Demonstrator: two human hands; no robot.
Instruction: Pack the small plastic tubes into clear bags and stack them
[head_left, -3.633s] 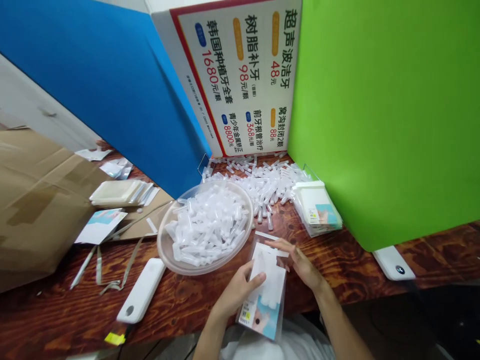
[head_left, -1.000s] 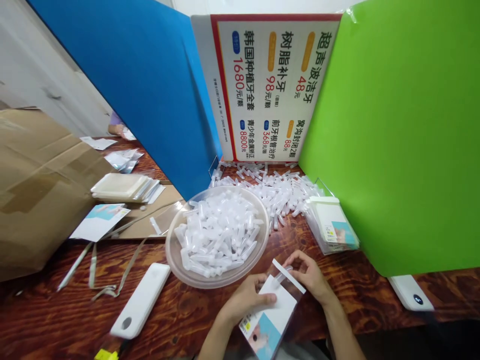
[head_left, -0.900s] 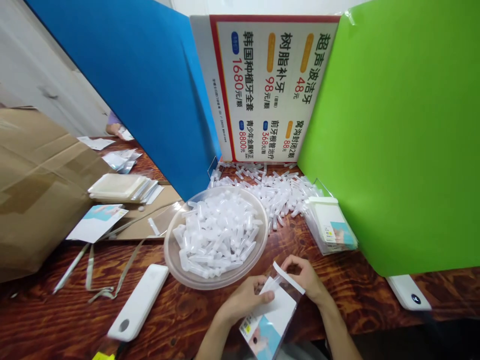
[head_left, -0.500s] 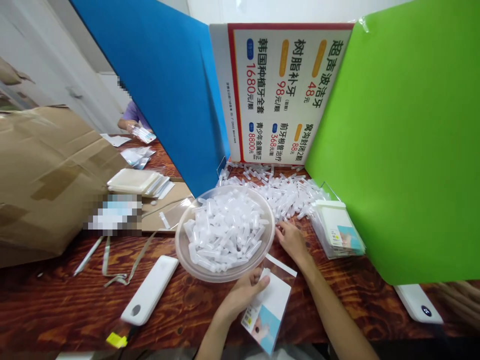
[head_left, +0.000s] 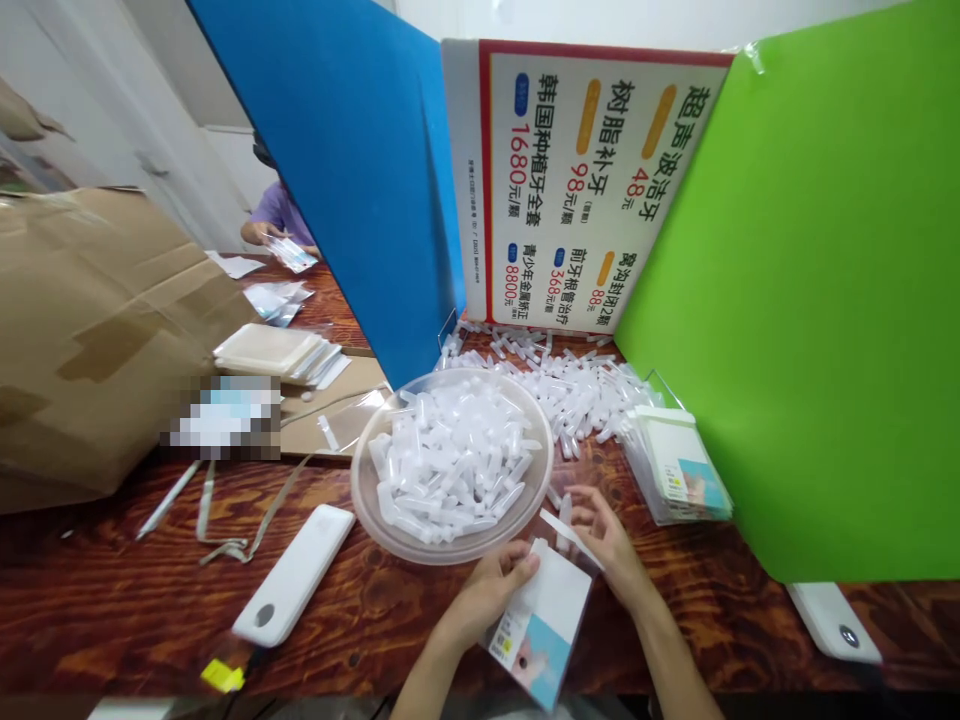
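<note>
Pinches a flat clear plastic bag with a white card inside and a blue picture at the lower end (head_left: 544, 620) in the left hand (head_left: 491, 590), thumb on top near the upper left corner, fingers closed underneath. Holds it tilted, low end out past the front edge of the dark reddish wooden table (head_left: 112, 610), open mouth and white flap strip turned toward the right hand (head_left: 604, 535). Closes the right fingertips (head_left: 581, 500) on a small translucent plastic tube (head_left: 564, 508), roughly upright, right at the bag's mouth. Tip in or out of the bag: cannot tell.

Just beyond the left hand, close to the knuckles: a round clear plastic bowl (head_left: 409, 545), heaped with the same kind of tubes. Behind the bowl and to its right: a loose heap of more such tubes (head_left: 577, 385), spread over the wood up to the foot of a white price poster with red border and Chinese print (head_left: 585, 190).

Right of the right hand, near but apart: a stack of filled clear bags with cards (head_left: 679, 465), at the foot of a bright green panel (head_left: 810, 300). On the opposite side, a blue panel (head_left: 352, 170).

Left of the bowl, flat on the wood: a white oblong power bank (head_left: 296, 575) and loose pale strips (head_left: 225, 510), then a brown cardboard box (head_left: 82, 320). Past the blue panel, at the far end of the table: another person in a purple sleeve (head_left: 279, 212), hands on a small packet.
</note>
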